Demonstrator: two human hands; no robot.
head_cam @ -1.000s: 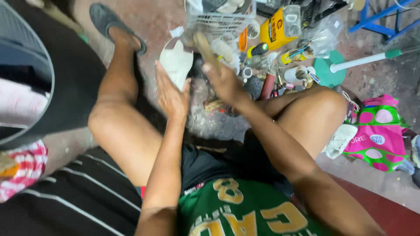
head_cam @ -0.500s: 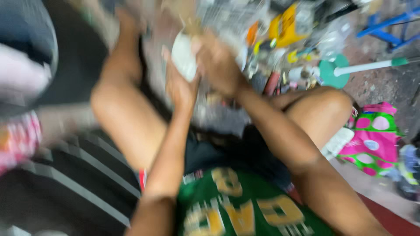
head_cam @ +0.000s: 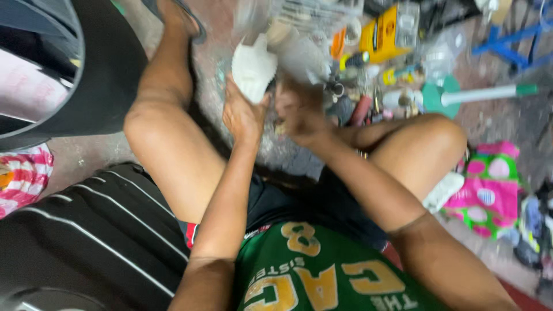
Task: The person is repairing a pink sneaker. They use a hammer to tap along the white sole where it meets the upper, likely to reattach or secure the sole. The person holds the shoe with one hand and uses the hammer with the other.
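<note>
Your left hand (head_cam: 245,112) grasps a white crumpled cloth (head_cam: 253,66), raised over the concrete floor (head_cam: 288,152) between your knees. Right hand (head_cam: 302,112) is blurred beside it; its grip unclear. Work looks mid-way; tools (head_cam: 380,37) lie untouched at the floor's far edge.

Two hands are in view, the left hand (head_cam: 245,112) and the right hand (head_cam: 299,115), with one white cloth (head_cam: 253,66) at the left one. One yellow box-shaped tool (head_cam: 385,34) lies far on the floor, and just left of it one orange-handled tool (head_cam: 339,43). To the right is one green disc (head_cam: 439,98) joined to one white rod (head_cam: 487,94). One pink and green bag (head_cam: 489,184) sits at the right. One sandal (head_cam: 181,17) shows far left. One red-and-white striped cloth (head_cam: 23,178) lies at the left edge. The small parts between are too blurred to count.
</note>
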